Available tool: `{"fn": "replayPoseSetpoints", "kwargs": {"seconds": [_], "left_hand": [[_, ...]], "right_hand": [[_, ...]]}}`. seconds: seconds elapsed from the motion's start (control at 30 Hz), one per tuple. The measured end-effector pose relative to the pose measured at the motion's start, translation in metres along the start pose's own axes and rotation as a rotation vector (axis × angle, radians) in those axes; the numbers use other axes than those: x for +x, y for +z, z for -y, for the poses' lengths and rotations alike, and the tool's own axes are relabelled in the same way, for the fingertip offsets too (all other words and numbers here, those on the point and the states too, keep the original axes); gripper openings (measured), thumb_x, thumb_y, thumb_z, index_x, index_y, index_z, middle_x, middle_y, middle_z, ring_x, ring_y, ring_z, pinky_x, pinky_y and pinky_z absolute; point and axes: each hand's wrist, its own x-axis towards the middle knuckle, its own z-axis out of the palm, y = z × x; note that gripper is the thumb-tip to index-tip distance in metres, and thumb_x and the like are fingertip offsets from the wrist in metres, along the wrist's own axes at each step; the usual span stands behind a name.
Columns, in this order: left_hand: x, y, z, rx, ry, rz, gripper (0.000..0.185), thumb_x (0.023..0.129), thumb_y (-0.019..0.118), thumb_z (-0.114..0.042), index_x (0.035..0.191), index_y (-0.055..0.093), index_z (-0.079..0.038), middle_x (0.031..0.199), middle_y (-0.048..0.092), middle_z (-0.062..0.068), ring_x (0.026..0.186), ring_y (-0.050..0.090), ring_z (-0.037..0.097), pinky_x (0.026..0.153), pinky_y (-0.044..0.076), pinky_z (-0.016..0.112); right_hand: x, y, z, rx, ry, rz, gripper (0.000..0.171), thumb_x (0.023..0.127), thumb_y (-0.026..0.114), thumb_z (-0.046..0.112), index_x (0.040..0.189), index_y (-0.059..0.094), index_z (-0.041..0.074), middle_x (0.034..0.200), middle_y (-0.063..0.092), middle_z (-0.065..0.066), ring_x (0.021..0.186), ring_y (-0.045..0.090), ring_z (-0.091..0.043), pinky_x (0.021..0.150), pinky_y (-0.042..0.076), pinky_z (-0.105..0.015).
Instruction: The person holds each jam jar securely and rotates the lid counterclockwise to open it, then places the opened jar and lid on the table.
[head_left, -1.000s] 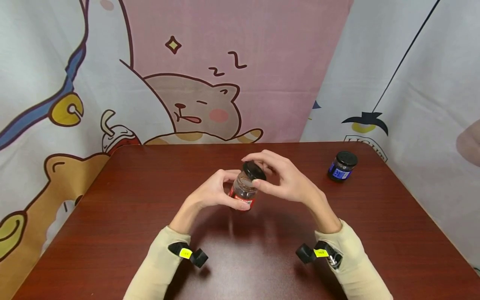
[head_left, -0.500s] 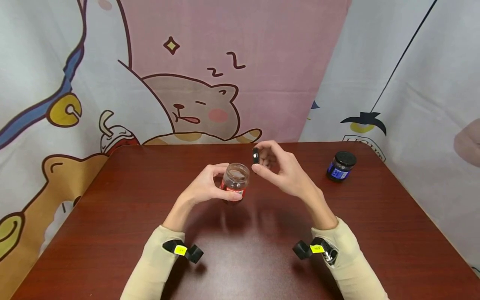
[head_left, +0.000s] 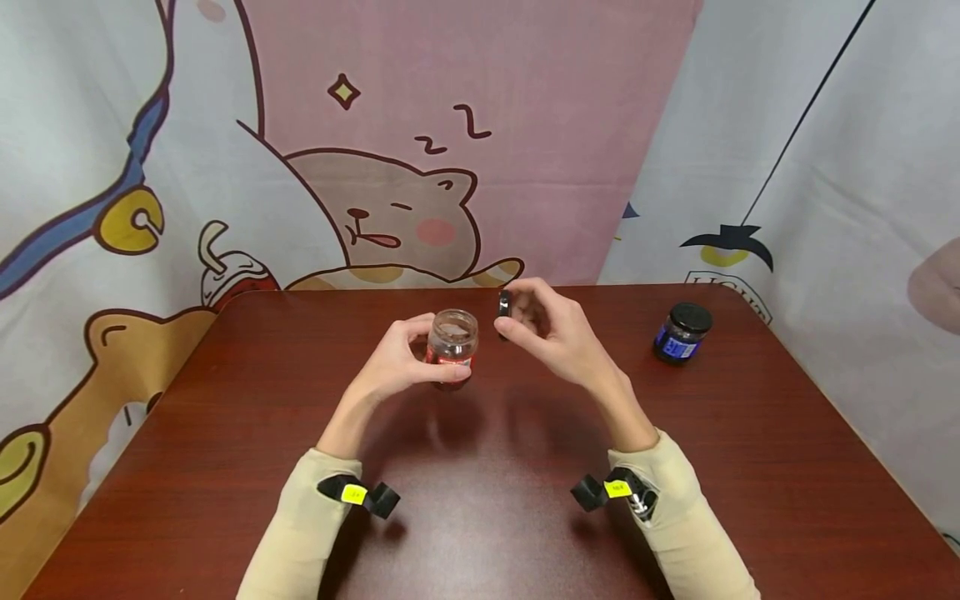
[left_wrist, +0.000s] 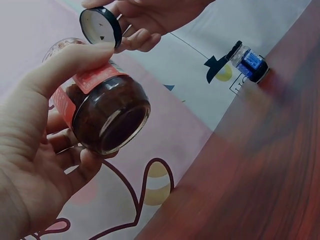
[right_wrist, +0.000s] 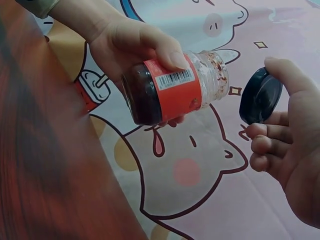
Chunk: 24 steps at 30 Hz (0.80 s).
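Observation:
My left hand (head_left: 397,358) grips a glass jar (head_left: 453,340) with a red label, its mouth uncovered and dark contents inside. In the left wrist view the thumb lies across the red label of the jar (left_wrist: 111,115). The right wrist view shows a barcode on the label and reddish bits on the glass near the jar's mouth. To the right of the jar, my right hand (head_left: 558,333) pinches a black lid (head_left: 505,305) on edge between thumb and fingers. The lid's pale inner face turns toward the jar. Lid and jar are apart, both held above the table.
A second jar (head_left: 682,332) with a black lid and blue label stands at the back right of the dark red-brown table (head_left: 480,525). Behind the table hangs a cloth (head_left: 570,125) printed with cartoon animals. Part of another person's hand (head_left: 936,283) shows at the right edge.
The lid has come off the red-labelled jar and turned on edge in my right hand. My left hand has moved the jar left and slightly away, and the jar's mouth has come into view.

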Motion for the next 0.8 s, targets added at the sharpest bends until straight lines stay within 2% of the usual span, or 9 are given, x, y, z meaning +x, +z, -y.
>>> {"fn": "replayPoseSetpoints", "kwargs": {"seconds": [0.27,0.53,0.8], "left_hand": [[-0.001,-0.006,0.005,0.057,-0.068,-0.121,0.030,0.074,0.091,-0.022,0.099,0.076,-0.017,0.095,0.066,0.002,0.086,0.061,0.019,0.074,0.050,0.039],[-0.002,-0.010,0.012,0.107,-0.098,-0.189,0.031,0.071,0.093,-0.028,0.095,0.077,-0.017,0.089,0.063,0.002,0.081,0.059,0.019,0.069,0.049,0.044],[-0.003,-0.012,0.018,0.130,-0.128,-0.264,0.034,0.070,0.094,-0.027,0.096,0.077,-0.013,0.087,0.061,0.003,0.079,0.057,0.020,0.064,0.047,0.032]], "right_hand": [[0.005,0.009,-0.004,0.012,0.061,-0.010,0.036,0.086,0.080,0.010,0.116,0.060,0.005,0.085,0.063,-0.002,0.069,0.060,-0.015,0.061,0.047,-0.026],[0.008,0.019,-0.012,-0.006,0.088,-0.022,0.043,0.081,0.086,0.016,0.112,0.059,0.005,0.082,0.067,-0.002,0.071,0.064,-0.014,0.064,0.054,-0.038],[0.009,0.028,-0.023,-0.036,0.157,-0.015,0.046,0.078,0.088,0.019,0.111,0.058,0.007,0.084,0.070,-0.004,0.075,0.068,-0.016,0.069,0.057,-0.033]]}}
